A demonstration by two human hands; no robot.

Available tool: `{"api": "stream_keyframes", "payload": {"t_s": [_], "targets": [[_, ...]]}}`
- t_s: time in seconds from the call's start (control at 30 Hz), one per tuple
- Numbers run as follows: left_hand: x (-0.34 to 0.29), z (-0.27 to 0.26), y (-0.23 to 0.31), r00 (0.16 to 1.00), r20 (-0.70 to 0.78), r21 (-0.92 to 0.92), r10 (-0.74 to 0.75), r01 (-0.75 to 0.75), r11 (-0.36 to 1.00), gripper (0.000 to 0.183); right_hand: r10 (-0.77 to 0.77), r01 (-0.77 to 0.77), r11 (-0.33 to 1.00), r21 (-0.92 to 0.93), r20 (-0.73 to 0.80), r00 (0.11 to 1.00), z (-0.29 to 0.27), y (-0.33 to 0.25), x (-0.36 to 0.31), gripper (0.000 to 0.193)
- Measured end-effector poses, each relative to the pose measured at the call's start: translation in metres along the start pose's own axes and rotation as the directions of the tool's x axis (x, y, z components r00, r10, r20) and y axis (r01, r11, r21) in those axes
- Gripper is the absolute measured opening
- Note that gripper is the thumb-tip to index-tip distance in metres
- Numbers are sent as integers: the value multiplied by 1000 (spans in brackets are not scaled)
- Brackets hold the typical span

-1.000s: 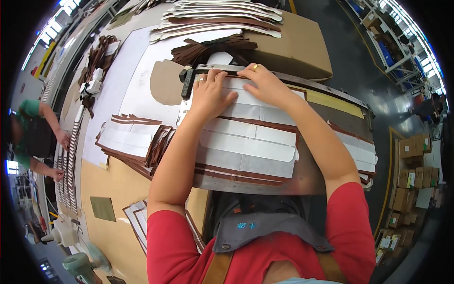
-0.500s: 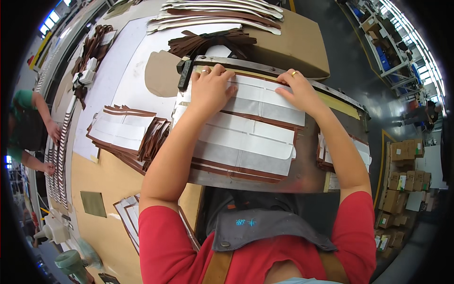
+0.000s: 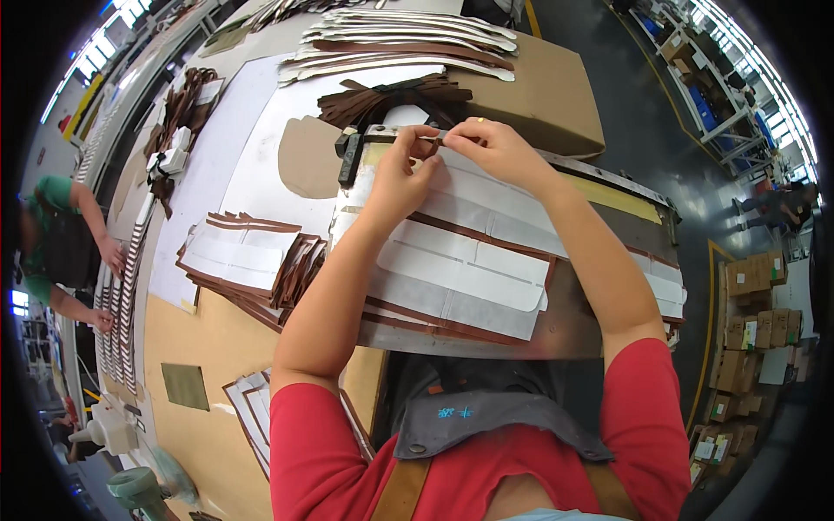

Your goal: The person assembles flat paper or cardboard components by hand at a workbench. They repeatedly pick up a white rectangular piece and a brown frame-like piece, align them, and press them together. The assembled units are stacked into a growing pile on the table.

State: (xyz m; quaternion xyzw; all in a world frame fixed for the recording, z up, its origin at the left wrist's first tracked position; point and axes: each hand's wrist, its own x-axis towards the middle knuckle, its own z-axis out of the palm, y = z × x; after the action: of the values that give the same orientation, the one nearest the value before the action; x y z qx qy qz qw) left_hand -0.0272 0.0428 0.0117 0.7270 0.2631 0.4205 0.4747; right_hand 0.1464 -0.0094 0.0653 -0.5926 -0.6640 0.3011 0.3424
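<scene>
While the near brown-edged white rectangular panel (image 3: pixel 465 271) lies flat, left hand (image 3: pixel 403 179) and right hand (image 3: pixel 501 154) pinch the far matching panel (image 3: pixel 473 193), seemingly unfinished, by its edge.

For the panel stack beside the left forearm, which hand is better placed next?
Probably the left hand: it is nearer that brown-edged panel stack; the right hand is farther across.

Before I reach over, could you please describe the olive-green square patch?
Find the tan board left of the red left sleeve. On it, pictured below the stack of white, brown-edged panels, lies the olive-green patch: its neighbours are white and brown.
</scene>
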Motion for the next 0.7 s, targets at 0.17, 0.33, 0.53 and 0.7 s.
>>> {"api": "stream_keyframes", "payload": {"t_s": [0.17, 0.33, 0.53, 0.7], "targets": [[-2, 5, 7, 998, -17, -224, -53, 47, 973, 31, -234, 208, 953, -220, -98, 967, 4, -6, 1, 18], [-4, 6, 17, 985, -11, -339, -175, 161, 927, 31, -222, 196, 966, -166, -152, 963, -3, 2, -14, 15], [1, 3, 18, 998, -59, -119, -11, 4, 993, 40, -240, 184, 950, -252, -215, 947, -34, 8, -38, 11], [7, -8, 27, 854, -330, 286, 402, -316, 905, 56, 78, 75, 973, 219, -615, 785, -84, -22, -66, 16]]}}
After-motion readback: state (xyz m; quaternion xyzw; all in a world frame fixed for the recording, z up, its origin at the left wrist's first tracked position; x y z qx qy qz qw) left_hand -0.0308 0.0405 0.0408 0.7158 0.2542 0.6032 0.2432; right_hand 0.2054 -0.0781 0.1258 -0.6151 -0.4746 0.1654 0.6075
